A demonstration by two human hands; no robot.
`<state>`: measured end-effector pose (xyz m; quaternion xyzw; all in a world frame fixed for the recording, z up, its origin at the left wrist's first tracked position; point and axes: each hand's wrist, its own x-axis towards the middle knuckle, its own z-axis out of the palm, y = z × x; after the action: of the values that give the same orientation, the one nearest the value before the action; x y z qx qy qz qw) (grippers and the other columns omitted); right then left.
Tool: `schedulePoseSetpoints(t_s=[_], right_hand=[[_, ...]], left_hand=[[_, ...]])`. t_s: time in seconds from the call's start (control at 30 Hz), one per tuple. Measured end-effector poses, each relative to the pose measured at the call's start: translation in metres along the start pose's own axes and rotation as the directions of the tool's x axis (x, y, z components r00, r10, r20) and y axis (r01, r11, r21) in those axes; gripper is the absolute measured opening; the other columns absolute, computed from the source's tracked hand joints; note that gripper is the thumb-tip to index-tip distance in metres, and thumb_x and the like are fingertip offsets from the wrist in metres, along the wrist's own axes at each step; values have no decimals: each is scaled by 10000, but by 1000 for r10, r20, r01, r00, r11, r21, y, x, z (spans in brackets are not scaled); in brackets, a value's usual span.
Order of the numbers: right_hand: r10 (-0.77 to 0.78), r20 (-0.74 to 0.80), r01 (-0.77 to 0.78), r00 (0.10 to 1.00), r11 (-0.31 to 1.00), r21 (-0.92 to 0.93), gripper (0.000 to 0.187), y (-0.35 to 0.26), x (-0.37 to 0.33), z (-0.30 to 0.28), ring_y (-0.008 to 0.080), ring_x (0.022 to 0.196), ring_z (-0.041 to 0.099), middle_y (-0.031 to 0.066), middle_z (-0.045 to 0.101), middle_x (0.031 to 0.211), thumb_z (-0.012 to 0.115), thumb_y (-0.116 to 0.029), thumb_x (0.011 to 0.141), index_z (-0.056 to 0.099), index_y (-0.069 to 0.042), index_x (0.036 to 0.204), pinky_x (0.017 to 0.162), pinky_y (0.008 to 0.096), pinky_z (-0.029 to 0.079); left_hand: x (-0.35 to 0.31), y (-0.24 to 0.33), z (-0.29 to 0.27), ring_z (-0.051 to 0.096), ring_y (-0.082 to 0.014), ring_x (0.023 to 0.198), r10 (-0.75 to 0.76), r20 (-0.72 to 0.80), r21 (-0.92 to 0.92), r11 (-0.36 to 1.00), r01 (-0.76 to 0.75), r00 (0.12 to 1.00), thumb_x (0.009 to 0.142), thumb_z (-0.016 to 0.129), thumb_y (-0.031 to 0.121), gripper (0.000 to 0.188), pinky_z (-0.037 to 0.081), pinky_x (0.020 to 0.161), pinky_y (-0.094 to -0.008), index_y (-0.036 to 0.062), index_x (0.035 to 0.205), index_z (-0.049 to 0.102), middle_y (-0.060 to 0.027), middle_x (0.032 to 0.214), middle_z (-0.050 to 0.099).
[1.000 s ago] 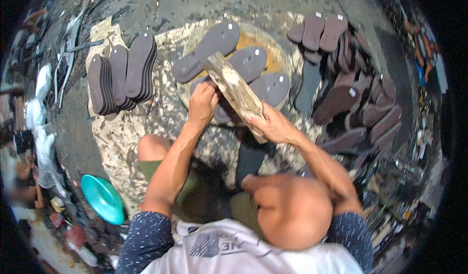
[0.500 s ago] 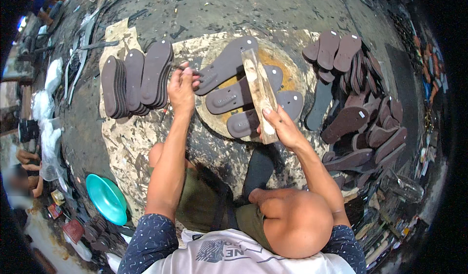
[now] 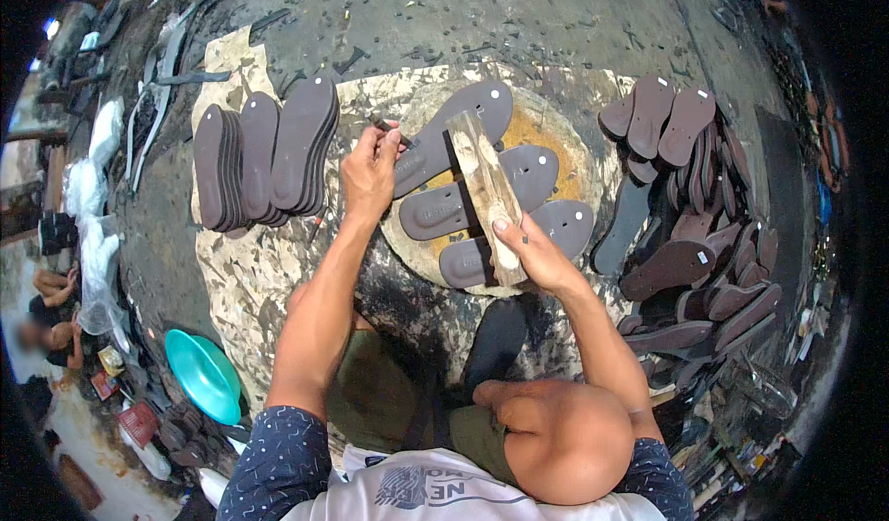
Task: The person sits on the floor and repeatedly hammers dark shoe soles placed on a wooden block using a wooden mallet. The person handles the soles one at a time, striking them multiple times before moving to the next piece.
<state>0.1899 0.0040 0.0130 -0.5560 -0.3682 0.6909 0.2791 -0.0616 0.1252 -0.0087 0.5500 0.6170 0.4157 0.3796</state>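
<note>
My left hand [image 3: 369, 176] pinches a short dark rod-shaped tool [image 3: 387, 130] between thumb and fingers, beside the left edge of the farthest sandal sole [image 3: 468, 118]. In my right hand [image 3: 542, 254] is a rough wooden bar [image 3: 482, 183], gripped at its near end and lying across the soles as seen from above. Whether the bar touches them I cannot tell. Beneath it are a middle sole [image 3: 532, 174] and a near sole [image 3: 567, 225], both brown-grey with small holes and a white dot at one end. All three lie on a round, worn work block [image 3: 407, 248].
Neat stacks of soles [image 3: 306, 141] stand to the left. A loose heap of brown soles [image 3: 667, 271] lies at the right, beside a dark sole [image 3: 620, 225]. A teal basin [image 3: 202, 373] sits at the lower left. Another person [image 3: 57, 331] is at the far left.
The view has shifted slightly. The wooden bar's far end has swung left over the soles. My left hand keeps its pinch on the dark tool near the farthest sole.
</note>
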Motion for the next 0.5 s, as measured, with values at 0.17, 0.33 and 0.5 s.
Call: schedulePoseSetpoints(t_s=[0.17, 0.33, 0.5], right_hand=[[-6, 11, 6, 1000, 1000, 28, 527, -11, -2, 3, 91, 921, 575, 29, 603, 1129, 554, -403, 1056, 437, -55, 1433, 816, 288, 507], [-30, 4, 30, 1000, 998, 48, 494, -21, -4, 4, 116, 820, 625, 47, 631, 1024, 545, -399, 1056, 464, -39, 1383, 719, 292, 534], [-161, 6, 160, 987, 986, 48, 419, -141, -15, 7, 176, 670, 668, 102, 652, 829, 532, -414, 1047, 515, -30, 1214, 601, 329, 559]], left_hand=[[1, 3, -5, 705, -184, 778, 123, 9, 171, 978, -123, 992, 999, 641, 197, 209, 525, 699, -322, 35, 1125, 679, -116, 836, 712], [0, 4, 2, 699, -260, 790, 240, -5, 183, 955, -235, 971, 996, 631, 172, 191, 522, 706, -357, 17, 1093, 686, -155, 893, 711], [4, -1, -2, 679, -324, 791, 268, 40, 218, 938, -271, 962, 981, 636, 135, 160, 517, 720, -390, 9, 1066, 687, -174, 894, 688]])
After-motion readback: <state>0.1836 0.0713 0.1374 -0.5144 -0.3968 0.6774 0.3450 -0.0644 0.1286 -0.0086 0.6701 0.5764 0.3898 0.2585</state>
